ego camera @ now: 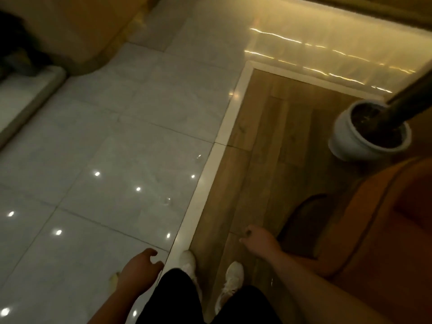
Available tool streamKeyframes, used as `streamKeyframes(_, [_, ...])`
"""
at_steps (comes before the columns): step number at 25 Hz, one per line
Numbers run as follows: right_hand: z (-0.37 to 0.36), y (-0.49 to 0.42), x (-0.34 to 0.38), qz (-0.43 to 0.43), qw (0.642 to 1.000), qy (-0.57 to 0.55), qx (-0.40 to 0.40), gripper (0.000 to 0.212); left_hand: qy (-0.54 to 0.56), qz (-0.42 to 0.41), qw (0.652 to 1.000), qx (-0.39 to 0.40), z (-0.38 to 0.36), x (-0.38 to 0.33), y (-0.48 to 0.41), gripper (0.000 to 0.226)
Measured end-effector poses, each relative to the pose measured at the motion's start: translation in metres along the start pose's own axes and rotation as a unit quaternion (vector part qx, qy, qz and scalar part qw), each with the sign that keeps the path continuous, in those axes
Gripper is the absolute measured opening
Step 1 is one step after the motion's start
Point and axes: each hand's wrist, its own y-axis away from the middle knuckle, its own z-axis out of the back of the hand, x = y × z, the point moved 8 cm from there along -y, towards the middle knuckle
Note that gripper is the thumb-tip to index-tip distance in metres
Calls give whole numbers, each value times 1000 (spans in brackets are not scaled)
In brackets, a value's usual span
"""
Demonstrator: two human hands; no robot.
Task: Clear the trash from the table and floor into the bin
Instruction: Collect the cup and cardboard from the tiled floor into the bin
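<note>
Scrap (pixel 115 278) lies just beside left grip (pixel 138 268).

Pale scrap (pixel 115 277) partly behind left hand (pixel 140 265), palm of right hand (pixel 259 242) hidden, armchair (pixel 378 230) cropped.

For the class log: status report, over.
Left hand open, right hand open. No trash held; bin out of view. Armchair close on right, planter ahead.

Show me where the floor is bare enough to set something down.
Bare: the grey tiles left of the white strip; the wood floor between strip and plant pot. Crowded: by the orange chair, lower right.
</note>
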Motion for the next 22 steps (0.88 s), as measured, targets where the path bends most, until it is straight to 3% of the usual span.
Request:
streamKeyframes(9, [-6, -103, 163, 97, 979, 180, 26, 39, 164, 97, 980, -55, 20, 51, -87, 45])
streamKeyframes(13, [-24, -163, 232, 156, 949, 270, 36, 36, 198, 123, 971, -55, 16, 70, -151, 47])
streamKeyframes(22, [-54, -389, 272, 181, 932, 310, 54, 42, 195, 123, 970, -78, -20, 46, -349, 65])
